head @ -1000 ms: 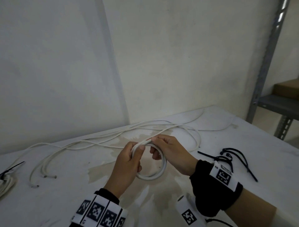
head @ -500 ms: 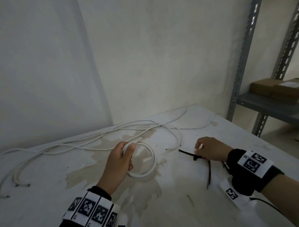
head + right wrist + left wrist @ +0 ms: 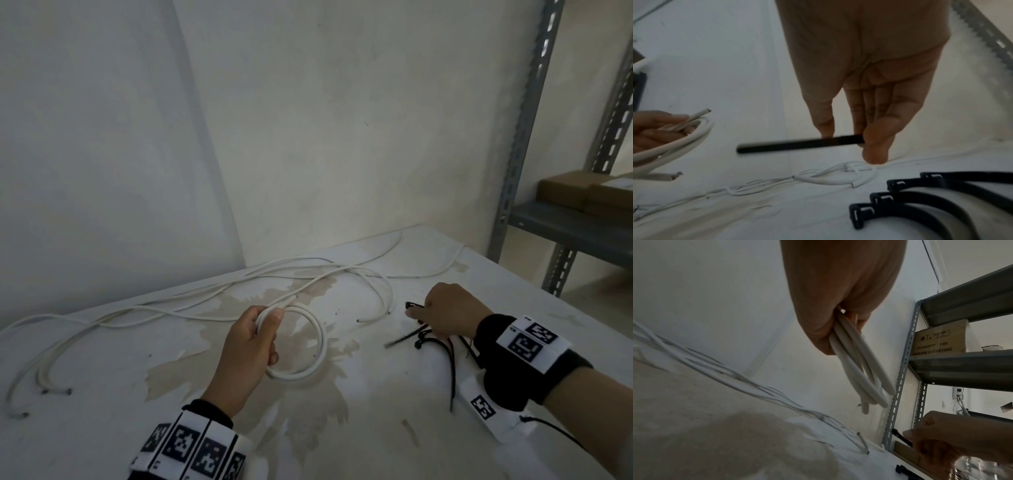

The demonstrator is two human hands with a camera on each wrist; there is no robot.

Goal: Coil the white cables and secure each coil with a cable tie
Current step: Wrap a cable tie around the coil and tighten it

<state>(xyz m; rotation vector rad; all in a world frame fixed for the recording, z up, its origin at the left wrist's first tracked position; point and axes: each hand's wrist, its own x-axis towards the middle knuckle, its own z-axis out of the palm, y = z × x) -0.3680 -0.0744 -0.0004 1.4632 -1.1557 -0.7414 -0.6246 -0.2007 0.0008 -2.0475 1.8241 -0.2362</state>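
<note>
My left hand (image 3: 255, 337) grips a small coil of white cable (image 3: 317, 349) at its top left, fingers curled round the strands, just above the table. From the left wrist the coil (image 3: 857, 363) hangs below my left hand (image 3: 835, 331). My right hand (image 3: 442, 315) is to the right, over a pile of black cable ties (image 3: 435, 344). In the right wrist view my right hand (image 3: 844, 141) pinches one black cable tie (image 3: 797, 144) between thumb and fingers, lifted above the table. The coil (image 3: 674, 138) shows at that view's left edge.
Several loose white cables (image 3: 191, 301) sprawl across the back and left of the stained white table (image 3: 376, 428). More black ties (image 3: 920, 203) lie under my right wrist. A grey metal shelf rack (image 3: 524, 164) with cardboard boxes (image 3: 575, 192) stands at the right, beside the table.
My right hand let go of the coil, moved right to the black ties and picked one up. My left hand kept hold of the coil, barely moving.
</note>
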